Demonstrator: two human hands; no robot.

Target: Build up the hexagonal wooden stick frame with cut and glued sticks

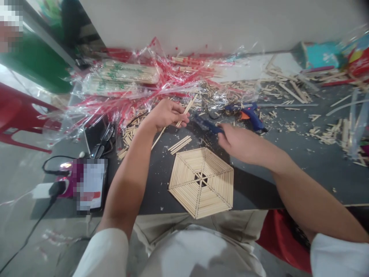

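Observation:
My left hand (pixel 167 114) is closed on a long thin wooden stick (pixel 188 107) that slants up to the right above the dark table (pixel 302 161). My right hand (pixel 240 144) is blurred by motion and closes around the blue handle of a tool (pixel 206 125) whose kind I cannot make out. A flat hexagon of glued sticks (pixel 201 181) lies at the table's near edge between my arms. A few cut sticks (pixel 180 144) lie just above it.
A blue glue gun (pixel 253 115) lies behind my right hand. Packs of sticks in crumpled clear and red wrap (pixel 127 77) fill the back left. Stick offcuts (pixel 288 92) litter the back right. Glasses (pixel 102 140), a phone (pixel 89 184) and a cable lie at the left.

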